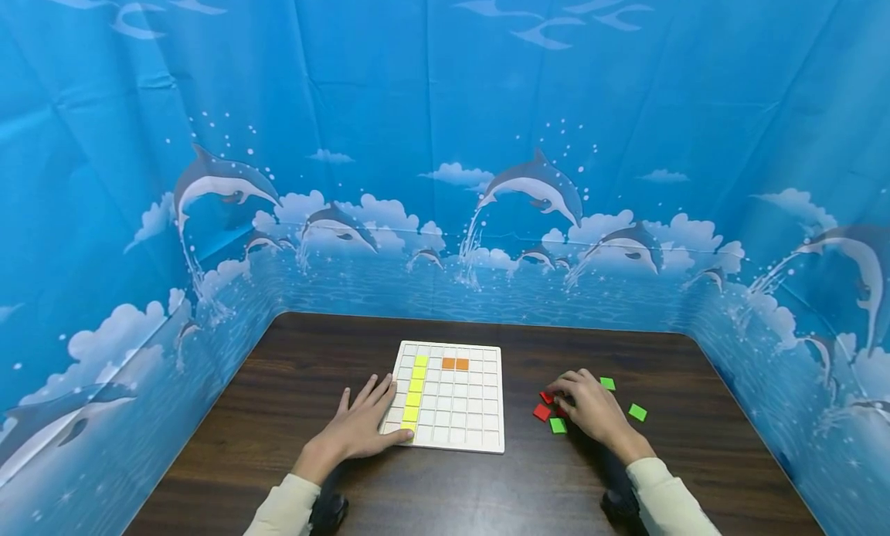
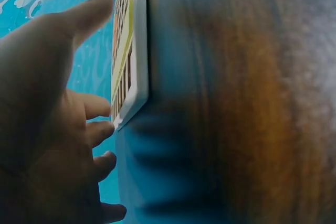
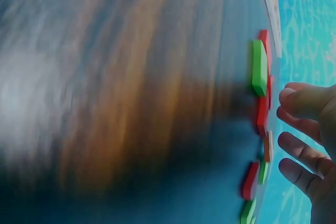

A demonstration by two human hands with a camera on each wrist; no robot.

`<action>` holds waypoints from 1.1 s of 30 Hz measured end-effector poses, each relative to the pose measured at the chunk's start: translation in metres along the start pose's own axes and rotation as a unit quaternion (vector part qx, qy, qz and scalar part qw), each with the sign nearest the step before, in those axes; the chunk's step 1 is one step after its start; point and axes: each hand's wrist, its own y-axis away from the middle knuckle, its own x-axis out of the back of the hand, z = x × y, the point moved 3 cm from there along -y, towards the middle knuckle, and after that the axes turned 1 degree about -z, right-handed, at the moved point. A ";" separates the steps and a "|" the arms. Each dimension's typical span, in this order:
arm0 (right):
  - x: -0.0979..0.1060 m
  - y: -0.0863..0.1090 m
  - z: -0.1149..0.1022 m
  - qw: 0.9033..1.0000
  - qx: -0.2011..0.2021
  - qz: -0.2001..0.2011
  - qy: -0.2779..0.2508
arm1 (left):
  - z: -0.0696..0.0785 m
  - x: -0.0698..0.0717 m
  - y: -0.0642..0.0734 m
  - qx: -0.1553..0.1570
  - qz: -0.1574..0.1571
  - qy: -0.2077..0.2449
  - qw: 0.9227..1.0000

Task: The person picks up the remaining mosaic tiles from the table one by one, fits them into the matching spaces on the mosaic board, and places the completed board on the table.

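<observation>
A white grid board [image 1: 480, 420] lies on the table, with a column of yellow tiles [image 1: 413, 399] near its left side and two orange tiles [image 1: 455, 364] in an upper row. My left hand [image 1: 358, 426] rests at the board's left edge, fingers spread, its thumb reaching the lower left corner. Off to the right, my right hand [image 1: 594, 408] is over a scatter of red tiles [image 1: 541, 412] and green tiles [image 1: 558, 425]. Its fingers are loosely bent, and the right wrist view shows no tile between them. An orange tile [image 3: 268, 148] lies among the loose ones there.
Two green tiles, one [image 1: 608, 383] beyond the right hand and one [image 1: 637, 412] to its right, lie on the dark wooden table [image 1: 528, 482]. A blue dolphin-print curtain [image 1: 389, 289] stands around the table's back and sides.
</observation>
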 end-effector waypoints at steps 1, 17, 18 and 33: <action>-0.001 -0.001 -0.002 1.000 0.006 -0.001 0.002 | -0.001 -0.001 0.000 0.000 -0.004 0.001 1.000; -0.011 -0.005 -0.011 1.000 0.001 -0.015 0.015 | -0.006 -0.007 0.002 0.017 -0.011 0.024 1.000; -0.011 -0.006 -0.011 1.000 0.000 -0.015 0.018 | -0.007 -0.008 0.002 0.018 -0.011 0.024 0.999; -0.012 -0.008 -0.012 0.999 -0.040 -0.032 0.006 | -0.012 -0.011 0.003 0.018 -0.018 0.036 0.999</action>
